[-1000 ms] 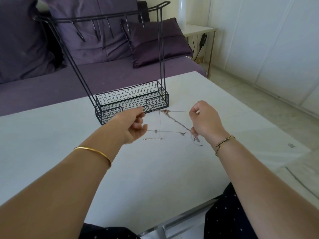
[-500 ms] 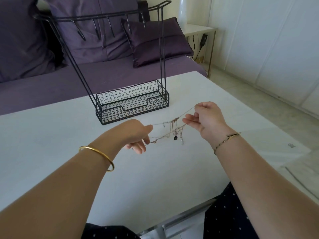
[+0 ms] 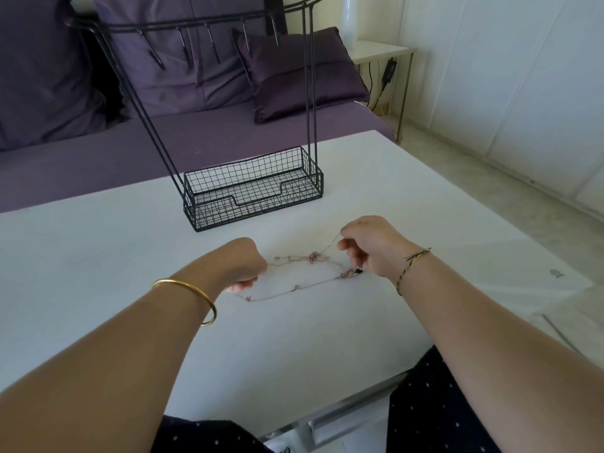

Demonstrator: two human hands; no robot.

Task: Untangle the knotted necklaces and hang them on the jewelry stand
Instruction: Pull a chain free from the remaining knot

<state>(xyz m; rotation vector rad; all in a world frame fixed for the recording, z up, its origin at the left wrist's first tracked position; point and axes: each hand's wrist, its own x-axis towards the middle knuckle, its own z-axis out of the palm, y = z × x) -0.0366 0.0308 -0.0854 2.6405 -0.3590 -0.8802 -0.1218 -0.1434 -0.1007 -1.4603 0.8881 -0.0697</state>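
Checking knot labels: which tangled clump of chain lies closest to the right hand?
The lower clump, right at the right hand's lower fingers, beside a dark pendant. The upper clump sits mid-span, clearly away from that hand.

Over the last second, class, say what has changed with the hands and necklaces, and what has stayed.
The left hand and right hand sank toward the table. The necklaces, bunched and dangling between them half a second ago, are now drawn out into long strands low over it. Each hand kept its grip on the chains. The jewelry stand stayed put, nothing hung on it.
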